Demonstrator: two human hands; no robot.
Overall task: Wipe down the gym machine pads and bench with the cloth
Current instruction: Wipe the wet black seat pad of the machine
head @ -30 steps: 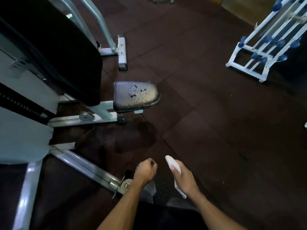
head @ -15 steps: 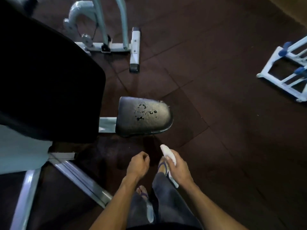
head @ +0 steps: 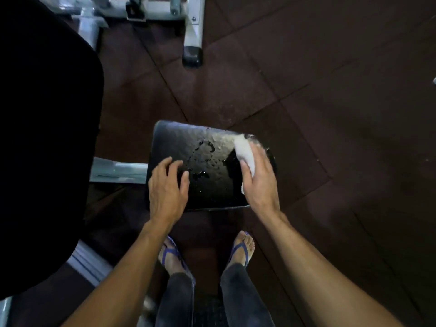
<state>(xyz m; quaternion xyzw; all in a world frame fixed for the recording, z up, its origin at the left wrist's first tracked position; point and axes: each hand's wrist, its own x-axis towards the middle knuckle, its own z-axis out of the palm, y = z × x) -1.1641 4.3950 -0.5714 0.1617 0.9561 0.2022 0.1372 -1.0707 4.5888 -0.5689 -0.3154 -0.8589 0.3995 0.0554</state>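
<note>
**Cloth on wet seat pad, both hands down**

R hand [head: 259, 178]: fingers curled round the white cloth [head: 245, 154], gripping it and pressing it on the far-right part of the seat pad [head: 188, 147]. L hand [head: 167, 187]: fingers loosely spread, holding nothing, tips on the pad's near-left edge.

Pad: black, squarish w/ rounded corners, shiny; water droplets [head: 205, 159] scattered mid-pad, pale wet smear beside the cloth. It sits centre frame on a pale metal arm [head: 118, 172], above the dark red floor tiles [head: 330, 114].

Count: 1 cloth, 1 seat pad, 1 big black back pad [head: 44, 138] at left, 2 hands, 2 feet in blue flip-flops [head: 241, 250] below the pad.
</note>
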